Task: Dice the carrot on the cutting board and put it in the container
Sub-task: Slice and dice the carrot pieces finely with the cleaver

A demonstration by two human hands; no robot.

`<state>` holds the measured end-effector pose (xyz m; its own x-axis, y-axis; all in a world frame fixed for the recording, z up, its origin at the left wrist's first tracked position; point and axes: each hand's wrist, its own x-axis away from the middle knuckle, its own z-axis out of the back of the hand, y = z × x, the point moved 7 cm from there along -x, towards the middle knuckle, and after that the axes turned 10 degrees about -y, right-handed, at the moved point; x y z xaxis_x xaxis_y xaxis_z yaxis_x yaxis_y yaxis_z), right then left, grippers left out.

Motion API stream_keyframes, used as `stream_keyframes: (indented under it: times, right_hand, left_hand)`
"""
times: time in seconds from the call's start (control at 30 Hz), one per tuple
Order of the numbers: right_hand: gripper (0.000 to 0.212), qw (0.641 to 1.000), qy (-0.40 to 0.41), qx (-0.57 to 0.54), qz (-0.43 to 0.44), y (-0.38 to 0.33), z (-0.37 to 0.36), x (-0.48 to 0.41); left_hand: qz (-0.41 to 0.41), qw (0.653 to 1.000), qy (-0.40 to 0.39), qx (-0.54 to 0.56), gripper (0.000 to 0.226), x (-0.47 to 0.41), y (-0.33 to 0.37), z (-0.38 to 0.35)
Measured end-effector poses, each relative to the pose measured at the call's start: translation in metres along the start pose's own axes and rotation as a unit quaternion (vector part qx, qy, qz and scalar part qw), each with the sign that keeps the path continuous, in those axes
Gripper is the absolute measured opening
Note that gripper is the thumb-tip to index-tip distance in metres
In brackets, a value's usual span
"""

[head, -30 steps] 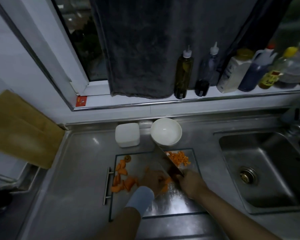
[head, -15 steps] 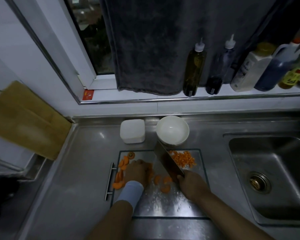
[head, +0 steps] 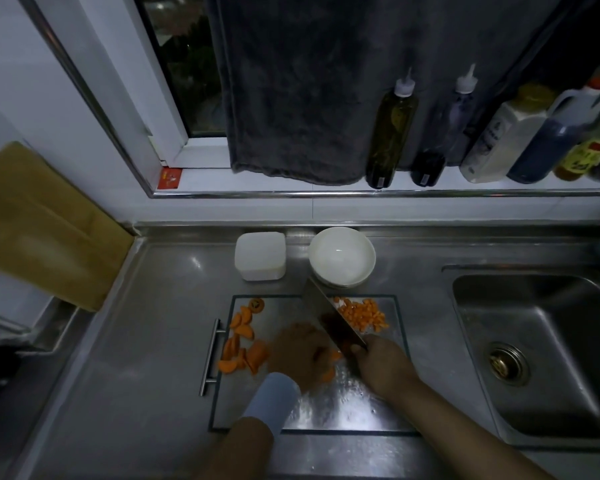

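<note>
A clear glass cutting board (head: 378,410) lies on the steel counter. Half-moon carrot slices (head: 241,348) are piled at its left side and a heap of diced carrot (head: 362,313) sits at its far right. My right hand (head: 383,365) grips the handle of a cleaver (head: 329,315), whose blade slants across the board. My left hand (head: 300,355), blurred, with a light blue wristband, rests curled over a few carrot pieces (head: 329,367) beside the blade. A white bowl (head: 342,256) and a white lidded container (head: 260,254) stand just behind the board.
A steel sink (head: 541,358) lies to the right. Several bottles (head: 392,129) line the window ledge, where a dark towel (head: 309,88) hangs. A wooden board (head: 42,223) leans at the left wall. The glass board's metal handle (head: 210,358) sticks out on its left.
My left hand went left to the slice pile, then came back toward the blade with carrot pieces. The cleaver stayed nearly in place. The camera tilted a little.
</note>
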<state>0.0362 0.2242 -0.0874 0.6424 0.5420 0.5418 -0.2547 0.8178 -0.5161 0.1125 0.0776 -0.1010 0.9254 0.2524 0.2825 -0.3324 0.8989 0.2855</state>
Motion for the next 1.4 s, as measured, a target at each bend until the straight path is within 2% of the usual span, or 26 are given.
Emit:
stream_keyframes:
  times: [0.07, 0.13, 0.2, 0.27, 0.33, 0.43, 0.5, 0.63, 0.73, 0.87, 0.97, 1.03, 1.1, 1.23, 1.4]
  right_hand:
    - [0.03, 1.0, 0.007, 0.01, 0.001, 0.0, 0.003, 0.002]
    - [0.031, 1.0, 0.019, 0.018, 0.005, -0.001, 0.007, 0.005]
    - [0.032, 0.999, 0.029, 0.024, 0.009, -0.003, 0.011, 0.007]
    - [0.032, 0.999, 0.031, 0.019, 0.01, -0.002, 0.013, 0.01]
    - [0.03, 0.999, 0.031, 0.013, 0.009, -0.001, 0.013, 0.014]
    - [0.031, 0.999, 0.03, 0.008, 0.007, 0.002, 0.011, 0.02]
    - [0.031, 1.0, 0.026, 0.008, 0.003, 0.004, 0.008, 0.022]
    - [0.03, 1.0, 0.018, 0.011, -0.009, 0.005, 0.002, 0.025]
    - [0.029, 0.999, 0.02, 0.024, -0.012, 0.003, 0.0, 0.027]
    - [0.026, 0.999, 0.024, 0.01, -0.024, 0.004, 0.0, 0.03]
    - [0.026, 0.999, 0.03, -0.008, -0.039, 0.006, 0.0, 0.033]
    - [0.027, 0.998, 0.03, -0.014, -0.047, 0.007, -0.001, 0.036]
    - [0.029, 0.998, 0.031, -0.018, -0.055, 0.009, 0.0, 0.039]
    - [0.028, 0.997, 0.044, -0.014, -0.066, 0.011, 0.002, 0.042]
    - [0.029, 0.996, 0.045, -0.019, -0.079, 0.013, -0.002, 0.047]
  left_hand:
    - [-0.046, 0.998, -0.026, -0.035, 0.034, 0.004, 0.014, -0.012]
    - [-0.015, 0.996, -0.058, -0.063, 0.037, 0.002, 0.017, -0.017]
    - [0.037, 0.993, -0.061, -0.091, 0.04, 0.001, 0.018, -0.012]
    - [0.054, 0.991, -0.06, -0.107, 0.042, 0.005, 0.023, -0.008]
    - [0.059, 0.993, -0.055, -0.09, 0.04, 0.012, 0.021, -0.006]
    - [0.087, 0.996, 0.0, -0.025, 0.033, 0.021, 0.0, 0.004]
    - [0.062, 0.998, 0.003, -0.029, 0.034, 0.023, -0.01, 0.002]
    - [-0.047, 0.989, -0.084, -0.113, 0.043, 0.022, -0.007, -0.007]
    - [-0.074, 0.981, -0.115, -0.138, 0.043, 0.018, -0.005, -0.007]
    - [-0.04, 0.998, -0.045, 0.002, 0.034, 0.017, -0.011, 0.001]
    - [-0.07, 0.992, -0.03, 0.099, 0.028, 0.016, 0.0, -0.005]
    - [-0.099, 0.986, -0.047, 0.122, 0.023, 0.016, 0.015, -0.009]
    - [-0.112, 0.984, -0.031, 0.134, 0.019, 0.015, 0.02, -0.007]
    - [-0.092, 0.984, 0.002, 0.154, 0.022, 0.019, 0.01, -0.008]
    - [-0.171, 0.982, -0.07, -0.035, 0.033, 0.028, 0.022, -0.029]
